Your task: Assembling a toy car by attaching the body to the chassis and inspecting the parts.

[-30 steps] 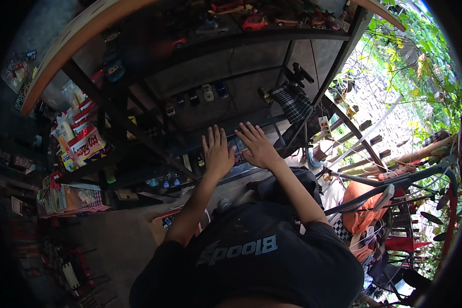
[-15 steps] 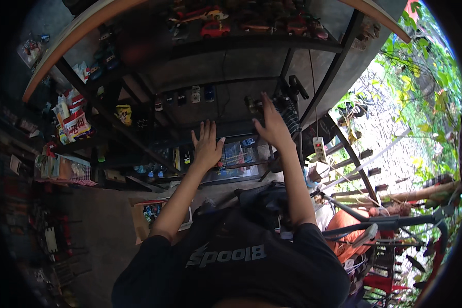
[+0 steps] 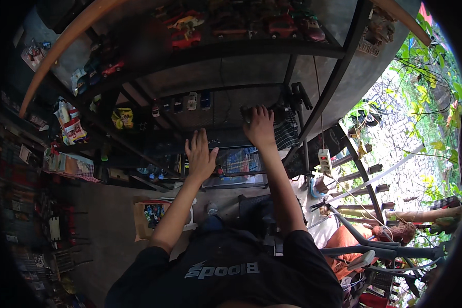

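Note:
My left hand [image 3: 200,158] lies flat with its fingers stretched out against the black front of the shelf [image 3: 164,141]. Further right, my right hand [image 3: 261,128] reaches over the same shelf, fingers bent down around a small dark object [image 3: 247,113]. The object's kind is too dark to tell, and my fingers cover part of it. Beside that hand hangs a dark checked cloth [image 3: 287,124]. Left of both hands, small toy cars [image 3: 192,101] stand in a row at the back of the shelf.
An upper shelf [image 3: 220,49] carries several toy cars. Snack packets [image 3: 122,119] sit at left. Below are an open cardboard box [image 3: 141,220] on the floor and a clear-fronted case [image 3: 238,180]. A power strip [image 3: 324,161] hangs at right, near a grey metal frame [image 3: 385,251].
My right hand has come down from a raised, spread pose onto the small dark object, its fingers now bent. My left hand stays against the shelf front. The view has shifted slightly.

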The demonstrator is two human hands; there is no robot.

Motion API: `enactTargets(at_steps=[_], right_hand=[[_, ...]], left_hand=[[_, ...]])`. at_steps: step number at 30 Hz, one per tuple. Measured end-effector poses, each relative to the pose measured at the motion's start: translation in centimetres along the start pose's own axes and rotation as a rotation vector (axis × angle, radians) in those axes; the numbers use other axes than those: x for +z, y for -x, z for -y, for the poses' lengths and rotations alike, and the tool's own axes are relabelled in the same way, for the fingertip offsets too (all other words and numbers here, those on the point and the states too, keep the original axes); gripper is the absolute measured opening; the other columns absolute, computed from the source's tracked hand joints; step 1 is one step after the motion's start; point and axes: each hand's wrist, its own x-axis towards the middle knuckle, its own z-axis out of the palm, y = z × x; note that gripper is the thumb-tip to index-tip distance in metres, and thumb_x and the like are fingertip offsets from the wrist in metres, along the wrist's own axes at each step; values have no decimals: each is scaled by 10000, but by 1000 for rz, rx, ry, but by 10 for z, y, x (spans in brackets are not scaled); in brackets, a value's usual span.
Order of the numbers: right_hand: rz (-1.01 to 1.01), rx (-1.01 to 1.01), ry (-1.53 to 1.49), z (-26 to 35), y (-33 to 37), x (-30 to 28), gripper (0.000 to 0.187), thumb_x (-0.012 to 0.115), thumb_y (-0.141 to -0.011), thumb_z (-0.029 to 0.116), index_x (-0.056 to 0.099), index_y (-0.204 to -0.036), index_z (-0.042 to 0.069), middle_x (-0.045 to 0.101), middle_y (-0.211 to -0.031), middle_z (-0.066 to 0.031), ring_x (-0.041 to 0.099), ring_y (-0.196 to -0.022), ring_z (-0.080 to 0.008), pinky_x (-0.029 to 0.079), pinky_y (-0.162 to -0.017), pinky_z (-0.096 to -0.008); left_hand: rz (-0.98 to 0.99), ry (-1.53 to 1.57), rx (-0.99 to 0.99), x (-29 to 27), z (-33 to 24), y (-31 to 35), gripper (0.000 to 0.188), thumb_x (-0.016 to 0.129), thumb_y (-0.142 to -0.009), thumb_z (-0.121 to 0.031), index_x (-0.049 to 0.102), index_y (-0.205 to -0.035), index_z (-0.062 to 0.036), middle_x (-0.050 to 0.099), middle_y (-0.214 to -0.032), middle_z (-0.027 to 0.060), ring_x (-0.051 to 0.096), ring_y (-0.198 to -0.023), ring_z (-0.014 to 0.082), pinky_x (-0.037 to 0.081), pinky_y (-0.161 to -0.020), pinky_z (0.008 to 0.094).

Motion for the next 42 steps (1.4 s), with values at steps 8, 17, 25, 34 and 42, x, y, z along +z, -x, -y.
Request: enactTargets(at_steps=[8, 17, 25, 34, 42], right_hand=[[-15, -189, -91, 5, 9, -16, 481, 676, -802, 262, 525, -1151, -32, 562, -1074, -187, 541, -1062, -346, 397, -945, -482], [15, -74, -562, 28, 30, -28, 454, 659, -848, 199, 495, -1197, -41, 571, -1082, -224, 562, -1016, -388, 425, -901, -437], [49, 14, -1106, 88, 58, -47, 415, 617, -897, 129, 468, -1253, -21, 579, -1113, -173, 567, -1068, -264, 422, -947, -345], [146, -250, -924, 158, 87, -73, 479, 615, -843, 79, 441, -1272, -45, 509, -1141, -204, 545, -1073, -347, 420, -957, -368], [199, -308, -916, 222, 110, -54, 558, 656, -814, 71, 439, -1315, -42, 503, -1123, -208, 530, -1054, -367, 426, -941, -398]], left_hand=[[-1, 20, -8, -1, 2, -1, 691, 426, -978, -400, 247, -1484, 35, 337, -1497, 229, 243, -1434, 367, 97, -1155, 556], [-14, 87, -5, 0, 7, 0, 676, 481, -961, -386, 304, -1471, 21, 352, -1507, 193, 244, -1439, 356, 97, -1162, 539], [34, 1335, -273, -50, -22, 21, 475, 439, -1032, -334, 442, -1394, -26, 522, -1351, 124, 499, -1254, 223, 376, -1041, 357], [-88, 1623, -499, -122, -40, 57, 250, 595, -979, -201, 572, -1179, -53, 588, -991, -20, 538, -946, 48, 424, -842, 211], [-178, 1743, -567, -136, 18, 100, 272, 571, -984, -162, 549, -1230, -48, 601, -1042, 5, 578, -948, 67, 482, -817, 230]])
